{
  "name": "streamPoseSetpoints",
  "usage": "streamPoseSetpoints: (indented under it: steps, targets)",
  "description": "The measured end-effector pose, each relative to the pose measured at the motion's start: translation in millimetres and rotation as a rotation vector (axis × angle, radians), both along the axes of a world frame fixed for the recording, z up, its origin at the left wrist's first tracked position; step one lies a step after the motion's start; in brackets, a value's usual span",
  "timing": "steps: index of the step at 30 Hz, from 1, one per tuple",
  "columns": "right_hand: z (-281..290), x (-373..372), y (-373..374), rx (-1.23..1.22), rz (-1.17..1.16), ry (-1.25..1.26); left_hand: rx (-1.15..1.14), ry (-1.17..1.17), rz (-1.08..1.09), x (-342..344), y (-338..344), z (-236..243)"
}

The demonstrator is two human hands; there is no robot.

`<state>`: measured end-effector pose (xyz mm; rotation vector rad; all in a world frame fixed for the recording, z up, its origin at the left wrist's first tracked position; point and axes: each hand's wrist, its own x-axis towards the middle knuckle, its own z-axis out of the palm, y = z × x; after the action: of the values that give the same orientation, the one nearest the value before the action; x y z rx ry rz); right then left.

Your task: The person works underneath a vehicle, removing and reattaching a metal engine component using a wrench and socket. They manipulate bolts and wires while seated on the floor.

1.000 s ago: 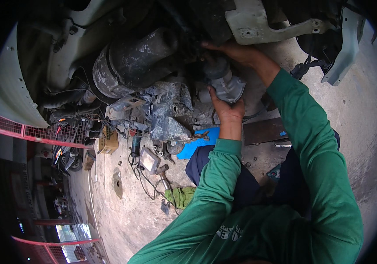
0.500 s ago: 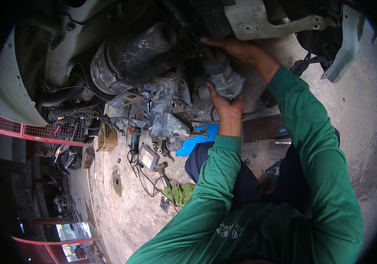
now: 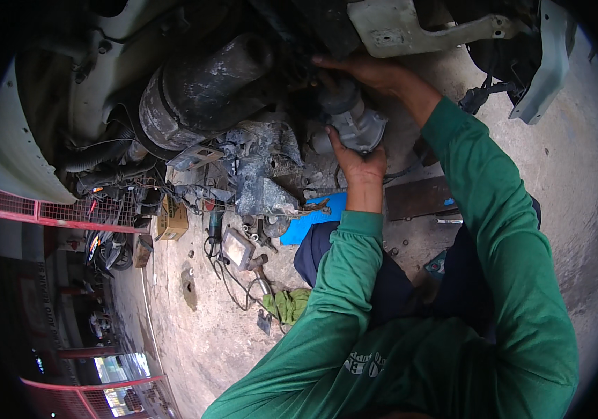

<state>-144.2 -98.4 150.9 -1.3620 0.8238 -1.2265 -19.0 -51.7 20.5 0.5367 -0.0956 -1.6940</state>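
My left hand (image 3: 362, 164) cups a grey metal housing (image 3: 360, 129) from below, palm up, with the thumb up its near left side; the other fingers are hidden behind it. The housing has a rounded flange and a darker cylindrical top (image 3: 341, 96). Above it, my right hand (image 3: 368, 72) reaches leftward into the shadowed underside of a vehicle. Its forefinger and thumb close around something dark beside the top of the housing, too shadowed to make out.
A large dark cylinder (image 3: 208, 84) and a dirty metal bracket (image 3: 260, 185) hang to the left. Pale metal brackets (image 3: 389, 31) jut out at the upper right. On the concrete floor lie a work lamp (image 3: 237, 249), a hammer (image 3: 262, 276), a green cloth (image 3: 288, 306) and a cardboard box (image 3: 172, 218).
The view has shifted slightly. Both hands keep nearly the same places on and beside the metal housing, and the housing sits almost as before.
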Motion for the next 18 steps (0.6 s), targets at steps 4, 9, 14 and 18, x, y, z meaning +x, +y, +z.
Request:
streamPoseSetpoints:
  steps: [4,9,14,18]
  targets:
    - [2,0,2,-0.058,-0.027,0.021,0.006,-0.012,0.002,-1,1,2]
    - [1,5,6,-0.067,-0.114,0.009,0.020,0.008,-0.021,-2,6,10]
    - [0,-3,7,-0.015,0.009,-0.002,0.081,-0.061,-0.003,-6,12,20]
    - [-1,-4,7,-0.051,0.075,-0.046,0.024,-0.046,-0.005,-2,7,13]
